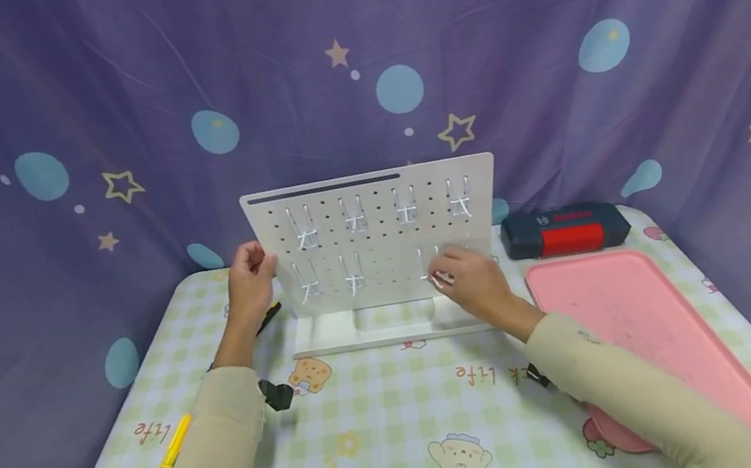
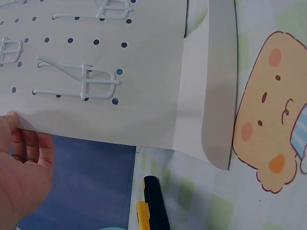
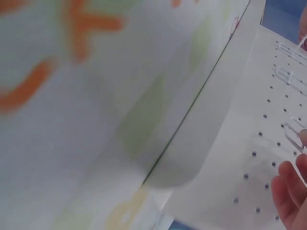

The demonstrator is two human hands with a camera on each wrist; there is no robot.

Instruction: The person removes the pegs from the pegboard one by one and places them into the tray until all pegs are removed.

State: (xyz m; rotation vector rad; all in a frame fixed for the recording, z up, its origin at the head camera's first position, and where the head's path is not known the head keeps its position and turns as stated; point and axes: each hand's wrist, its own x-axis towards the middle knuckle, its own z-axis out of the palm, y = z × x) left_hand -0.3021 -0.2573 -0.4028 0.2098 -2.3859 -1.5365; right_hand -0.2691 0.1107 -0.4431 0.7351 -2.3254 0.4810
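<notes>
A white pegboard with rows of small holes stands upright on its white base. My left hand grips the board's left edge, thumb on the front and fingers behind, as the left wrist view shows. My right hand is at the lower right of the board, pinching a white wire hook against its face. The hook is partly hidden by the fingers. More white double-prong hooks hang along the upper row, and two lower hooks sit at the left.
Right of the board lies a dark blue and red tool case, with a pink tray in front, partly under my right forearm. A yellow screwdriver lies at the left. Behind my left wrist is a black and yellow tool. A purple curtain hangs behind.
</notes>
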